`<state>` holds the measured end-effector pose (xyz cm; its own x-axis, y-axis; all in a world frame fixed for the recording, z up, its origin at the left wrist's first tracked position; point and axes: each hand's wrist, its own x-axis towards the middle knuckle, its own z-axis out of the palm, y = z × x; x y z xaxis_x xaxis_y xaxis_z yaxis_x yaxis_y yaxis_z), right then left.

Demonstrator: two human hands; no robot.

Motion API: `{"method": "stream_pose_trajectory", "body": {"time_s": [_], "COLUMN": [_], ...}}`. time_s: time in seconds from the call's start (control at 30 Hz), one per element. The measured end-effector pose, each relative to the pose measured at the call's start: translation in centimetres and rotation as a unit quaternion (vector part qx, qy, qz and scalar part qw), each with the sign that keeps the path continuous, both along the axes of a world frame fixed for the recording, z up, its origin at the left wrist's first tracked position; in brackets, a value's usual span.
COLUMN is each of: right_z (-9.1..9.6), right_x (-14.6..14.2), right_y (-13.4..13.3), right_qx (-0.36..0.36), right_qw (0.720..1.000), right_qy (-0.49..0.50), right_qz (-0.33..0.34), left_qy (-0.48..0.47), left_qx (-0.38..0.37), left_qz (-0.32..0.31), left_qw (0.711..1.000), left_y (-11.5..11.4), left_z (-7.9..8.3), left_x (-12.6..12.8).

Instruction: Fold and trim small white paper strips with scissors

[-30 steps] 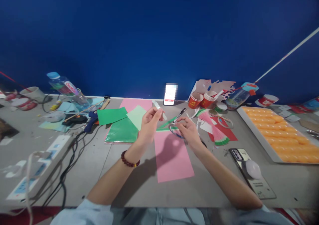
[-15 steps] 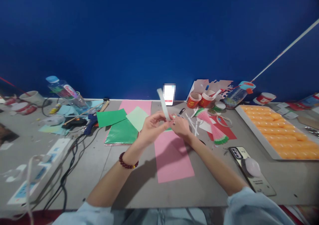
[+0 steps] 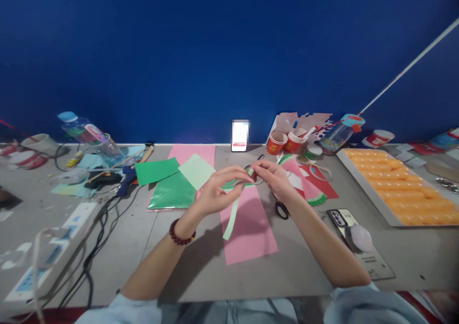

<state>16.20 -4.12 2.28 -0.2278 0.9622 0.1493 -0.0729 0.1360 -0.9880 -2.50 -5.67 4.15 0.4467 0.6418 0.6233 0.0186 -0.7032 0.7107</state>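
My left hand and my right hand meet above a pink paper sheet, fingertips pinched together on the top end of a pale green paper strip. The strip hangs down from the pinch toward me, over the pink sheet. A dark bead bracelet sits on my left wrist. Scissors lie on the table under my right hand, with a black handle showing beside my right wrist.
Green sheets and a light green square lie left of my hands. Red cups, a paper watermelon slice, a phone, a tray of orange balls, a bottle, a power strip.
The strip stood upright above my hands; now it hangs downward from them. The scissors left my right hand a second ago and lie on the table. Both hands stay pinched together.
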Motion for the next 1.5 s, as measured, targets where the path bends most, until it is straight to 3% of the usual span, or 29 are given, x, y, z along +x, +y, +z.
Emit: {"method": "stream_pose_trajectory", "body": {"time_s": [0.2,0.33,0.47,0.6,0.83,1.1,1.3,1.4,1.5], "right_z": [1.1,1.0,1.0,0.8,0.4,0.3,0.4,0.7,1.1], "right_x": [-0.5,-0.5,-0.1,0.5,1.6,2.0,2.0,1.2,0.1], "right_y": [-0.9,-0.9,-0.8,-0.2,0.4,1.1,0.6,-0.4,-1.3], "right_qx": [0.000,0.023,0.033,0.043,0.030,0.005,-0.013,-0.010,-0.006], "right_qw": [0.999,0.996,0.993,0.985,0.976,0.972,0.987,0.993,0.994], "right_qy": [-0.013,-0.014,-0.010,0.001,0.011,0.049,0.009,-0.039,-0.072], "right_qz": [-0.049,-0.080,-0.112,-0.169,-0.215,-0.228,-0.161,-0.108,-0.076], "left_qy": [-0.014,-0.022,-0.014,-0.021,0.016,0.050,0.120,0.145,0.088], "left_qx": [-0.043,-0.177,-0.330,-0.382,-0.419,-0.421,-0.435,-0.400,-0.351], "left_qz": [0.008,0.015,-0.032,-0.046,-0.053,-0.091,-0.211,-0.165,-0.056], "left_qw": [0.999,0.984,0.943,0.923,0.906,0.901,0.867,0.890,0.931], "left_y": [0.2,0.7,1.3,1.7,2.1,3.2,2.8,2.2,1.5], "left_z": [-0.5,-1.3,-1.9,-1.8,-0.9,-1.7,-0.5,0.2,0.0], "left_x": [0.1,0.2,0.2,-0.3,-1.7,-3.2,-4.4,-3.7,-2.1]}}
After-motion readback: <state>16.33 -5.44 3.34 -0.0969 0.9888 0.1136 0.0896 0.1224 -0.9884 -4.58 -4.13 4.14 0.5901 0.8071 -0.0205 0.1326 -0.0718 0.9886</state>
